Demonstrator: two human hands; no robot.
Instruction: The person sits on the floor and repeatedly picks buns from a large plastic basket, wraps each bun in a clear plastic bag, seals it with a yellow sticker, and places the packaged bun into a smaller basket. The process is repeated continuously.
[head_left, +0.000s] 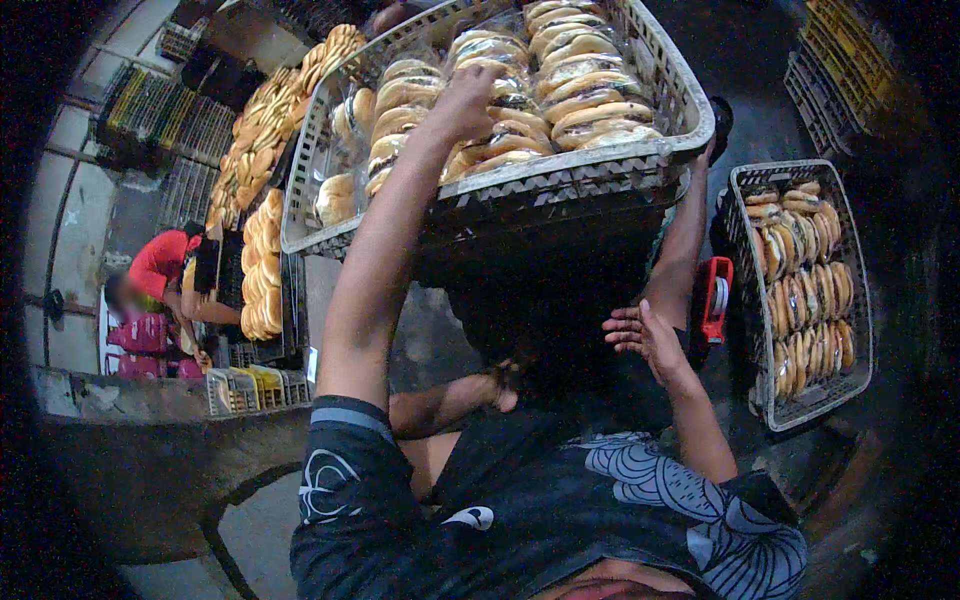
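Note:
My left hand (472, 101) reaches over the near rim of a grey plastic crate (525, 178) and rests on the middle row of filled buns (506, 139). Its fingertips lie against the buns, and whether they grip one cannot be made out. Several rows of buns fill the crate, some in clear plastic wrap. One wrapped bun (336, 199) lies apart in the near left corner. My right hand (649, 341) is held in the air below the crate, fingers apart and holding nothing. Just right of it lies a red tape dispenser (718, 300) with a pale roll.
A second crate (814, 415) with rows of filled buns stands at the right. Buns (262, 262) are piled along the left, where a person in a red shirt (161, 262) bends over. Stacked crates (840, 75) stand far right. My bare leg (682, 240) extends beside the near crate.

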